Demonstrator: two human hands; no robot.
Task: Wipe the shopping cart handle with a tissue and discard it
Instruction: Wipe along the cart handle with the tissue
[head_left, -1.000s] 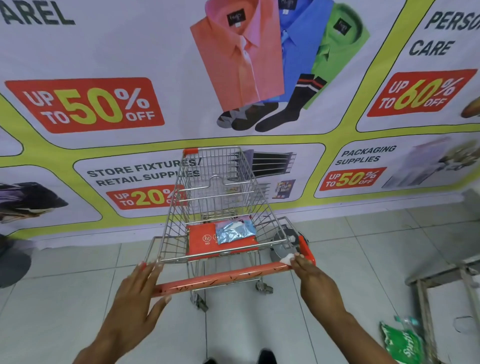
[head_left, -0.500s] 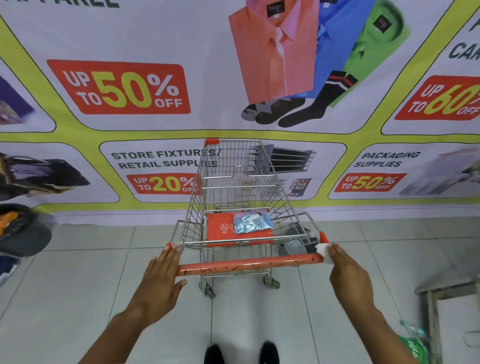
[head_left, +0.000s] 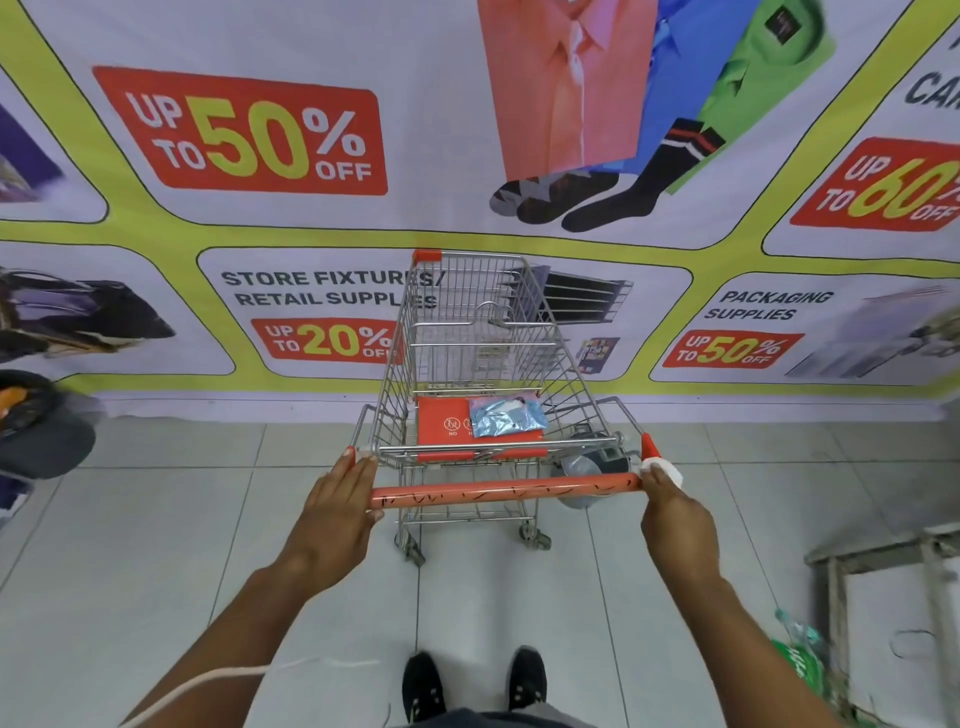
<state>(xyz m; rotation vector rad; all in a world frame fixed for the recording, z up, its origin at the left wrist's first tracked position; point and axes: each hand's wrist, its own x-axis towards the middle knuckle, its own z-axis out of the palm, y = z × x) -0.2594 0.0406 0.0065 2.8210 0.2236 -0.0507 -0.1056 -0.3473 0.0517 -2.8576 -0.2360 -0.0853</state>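
A small wire shopping cart (head_left: 478, 364) stands on the tiled floor in front of me, facing a printed wall banner. Its orange handle (head_left: 504, 489) runs across at hand height. My left hand (head_left: 332, 512) rests flat on the handle's left end, fingers laid over it. My right hand (head_left: 670, 514) sits at the handle's right end and presses a white tissue (head_left: 667, 467) against the orange end cap. A blue plastic packet (head_left: 506, 418) lies on the cart's orange seat flap.
The banner (head_left: 311, 260) forms a wall just beyond the cart. A grey metal frame (head_left: 883, 587) and a green packet (head_left: 797, 660) stand at the right. Dark bags (head_left: 41, 426) lie at the left. My black shoes (head_left: 423, 686) are below the handle.
My right hand has slid the tissue from just inside the handle's right end out to the end cap. The cart has swung to face me squarely. My left hand stays on the left end.
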